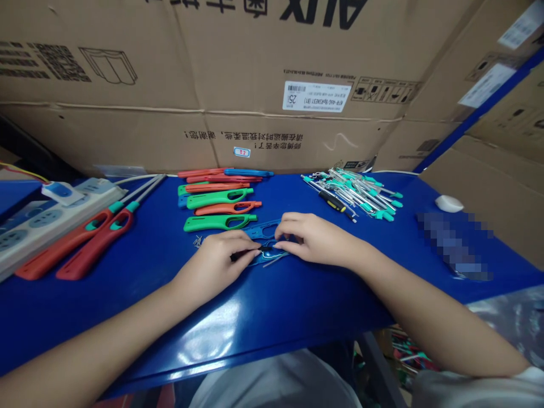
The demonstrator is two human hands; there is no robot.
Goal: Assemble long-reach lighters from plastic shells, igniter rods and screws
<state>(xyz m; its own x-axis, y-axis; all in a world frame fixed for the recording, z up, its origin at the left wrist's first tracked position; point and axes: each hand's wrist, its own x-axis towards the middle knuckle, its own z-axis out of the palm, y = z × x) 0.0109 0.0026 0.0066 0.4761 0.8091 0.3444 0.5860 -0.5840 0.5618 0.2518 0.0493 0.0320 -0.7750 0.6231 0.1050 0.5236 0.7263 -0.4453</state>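
Two blue lighter handle halves lie on the table between my hands. The farther blue half (251, 232) shows its trigger opening, and the nearer blue half (255, 260) is partly covered by my fingers. Over the nearer one is a small black part (266, 248) with a thin white wire (268, 256). My left hand (223, 255) pinches the left end of this black part between thumb and forefinger. From the right, my right hand (317, 237) has its fingers curled together at the part's other end; what they grip is hidden. A thin metal rod (275, 260) lies beside the nearer half.
Orange, green and blue handle halves (219, 198) are stacked behind my left hand, near small screws (198, 241). Metal lighter tubes (361, 192) and a black-yellow screwdriver (332, 201) lie back right. Two assembled red lighters (100, 241) rest by a power strip (55, 215). A cardboard box (246, 107) walls the back.
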